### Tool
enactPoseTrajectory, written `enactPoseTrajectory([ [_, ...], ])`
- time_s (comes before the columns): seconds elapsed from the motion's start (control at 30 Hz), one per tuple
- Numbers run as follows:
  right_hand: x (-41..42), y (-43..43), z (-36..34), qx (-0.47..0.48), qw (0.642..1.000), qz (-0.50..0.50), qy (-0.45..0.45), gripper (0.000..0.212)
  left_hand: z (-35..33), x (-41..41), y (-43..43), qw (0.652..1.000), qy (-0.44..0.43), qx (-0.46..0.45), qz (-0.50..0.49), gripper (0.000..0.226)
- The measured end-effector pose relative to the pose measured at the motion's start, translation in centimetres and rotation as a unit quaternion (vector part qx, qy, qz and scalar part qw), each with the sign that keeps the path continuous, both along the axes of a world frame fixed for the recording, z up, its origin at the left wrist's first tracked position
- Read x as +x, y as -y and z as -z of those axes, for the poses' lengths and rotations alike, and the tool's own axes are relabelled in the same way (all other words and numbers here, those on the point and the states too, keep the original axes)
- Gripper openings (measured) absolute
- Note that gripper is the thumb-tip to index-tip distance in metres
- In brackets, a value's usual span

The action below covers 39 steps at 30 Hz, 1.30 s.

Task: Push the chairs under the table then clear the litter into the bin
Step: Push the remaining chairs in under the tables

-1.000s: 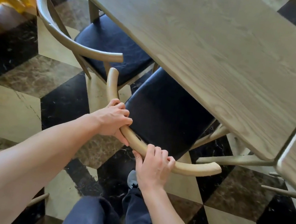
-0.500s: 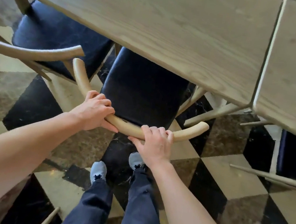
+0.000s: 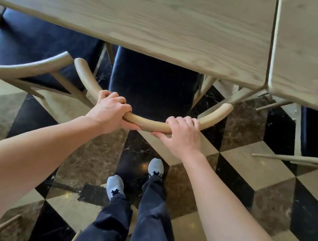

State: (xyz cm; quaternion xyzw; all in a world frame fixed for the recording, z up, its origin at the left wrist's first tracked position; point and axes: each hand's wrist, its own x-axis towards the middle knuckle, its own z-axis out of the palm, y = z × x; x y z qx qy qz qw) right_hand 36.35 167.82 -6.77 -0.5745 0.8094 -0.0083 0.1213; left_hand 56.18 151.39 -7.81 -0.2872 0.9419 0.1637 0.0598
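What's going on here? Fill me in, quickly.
A person stands at a wooden table, handling one of its chairs. The left hand and right hand both grip the curved backrest of the dark-seated chair, one on either side of its middle. Its seat is partly under the table edge. A second chair sits close on the left, the backrest tips nearly meeting. With both hands on the chair, no litter is being cleared.

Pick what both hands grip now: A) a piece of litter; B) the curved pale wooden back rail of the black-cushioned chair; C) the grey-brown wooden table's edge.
B: the left hand and the right hand both curl their fingers round the curved pale wooden back rail.
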Motion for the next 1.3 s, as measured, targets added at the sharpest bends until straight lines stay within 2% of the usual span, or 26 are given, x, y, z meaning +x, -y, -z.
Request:
enactPoseTrajectory([
  [0.3,-0.3,0.4,0.3,0.011,1.000,-0.001,0.016,0.052,-0.9,-0.2,0.1,0.999,0.049,0.016,-0.001,0.087],
  [0.47,0.4,0.2,0.6,0.018,1.000,0.004,-0.008,0.056,-0.3,0.5,0.0,1.000,0.010,0.016,-0.012,0.084],
  [0.83,0.7,-0.2,0.8,-0.005,1.000,0.010,0.023,0.054,0.0,0.7,-0.3,0.999,-0.019,0.021,-0.017,0.079],
  [0.97,0.5,-0.1,0.6,-0.002,1.000,0.004,0.010,0.053,-0.2,0.3,-0.1,1.000,-0.002,0.017,-0.012,0.079],
  [1.1,0.8,0.2,-0.2,0.057,0.998,-0.003,-0.004,0.056,-1.3,-0.3,0.1,0.997,0.056,0.045,-0.025,0.084],
  [1.2,1.5,0.5,-1.1,0.112,0.994,0.002,-0.003,0.060,-2.3,-0.5,-0.4,0.994,0.102,0.037,-0.027,0.066],
  [1.3,2.1,0.9,-2.6,0.150,0.988,0.023,0.022,0.054,-3.6,-1.2,-1.7,0.992,0.121,0.019,-0.042,0.045],
])
